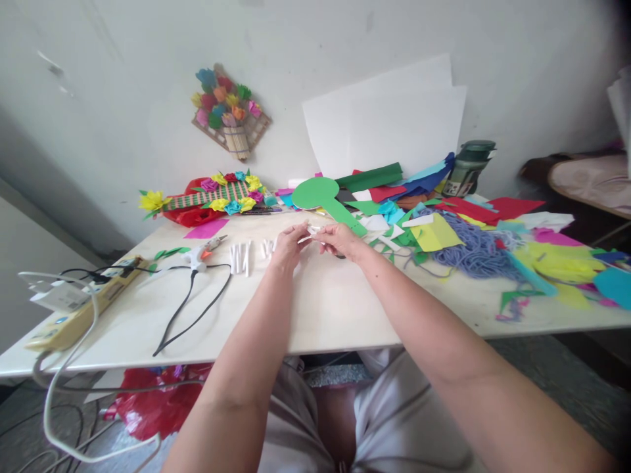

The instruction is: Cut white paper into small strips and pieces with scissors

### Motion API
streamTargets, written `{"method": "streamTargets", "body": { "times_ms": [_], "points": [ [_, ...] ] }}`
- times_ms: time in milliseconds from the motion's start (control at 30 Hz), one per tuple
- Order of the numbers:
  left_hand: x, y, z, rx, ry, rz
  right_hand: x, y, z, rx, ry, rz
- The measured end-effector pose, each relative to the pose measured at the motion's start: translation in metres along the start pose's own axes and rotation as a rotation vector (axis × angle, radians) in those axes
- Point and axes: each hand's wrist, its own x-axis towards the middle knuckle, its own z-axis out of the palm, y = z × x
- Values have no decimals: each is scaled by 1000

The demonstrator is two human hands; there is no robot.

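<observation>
My left hand (290,242) and my right hand (339,239) meet over the middle of the table, fingertips pinched on a small white piece of paper (312,230). Its exact shape is partly hidden by the fingers. Something dark shows just under my right hand, too covered to name. Left of my left hand lie several short white paper rolls (240,258), with a few more close beside its fingers. Just beyond both hands is a green card circle (315,193) with a green strip running toward my right hand.
A glue gun (200,255) with a looping black cord lies left, near a yellow power strip (89,305). Paper scraps (436,233) and purple yarn (476,246) crowd the right. A flower-decorated piece (217,197), a dark bottle (468,168) and white sheets (384,125) stand along the wall.
</observation>
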Motion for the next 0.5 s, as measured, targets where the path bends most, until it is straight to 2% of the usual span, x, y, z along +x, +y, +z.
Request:
{"method": "streamTargets", "body": {
  "times_ms": [133,333,500],
  "points": [
    [-1,2,0,6,-9,19,-1,-2,-1,47,-22,-3],
    [-5,5,4,-42,-56,36,-4,-6,-4,227,-173,10],
    [-4,2,2,-29,-60,-33,0,-1,-1,153,-13,-48]
  ]
}}
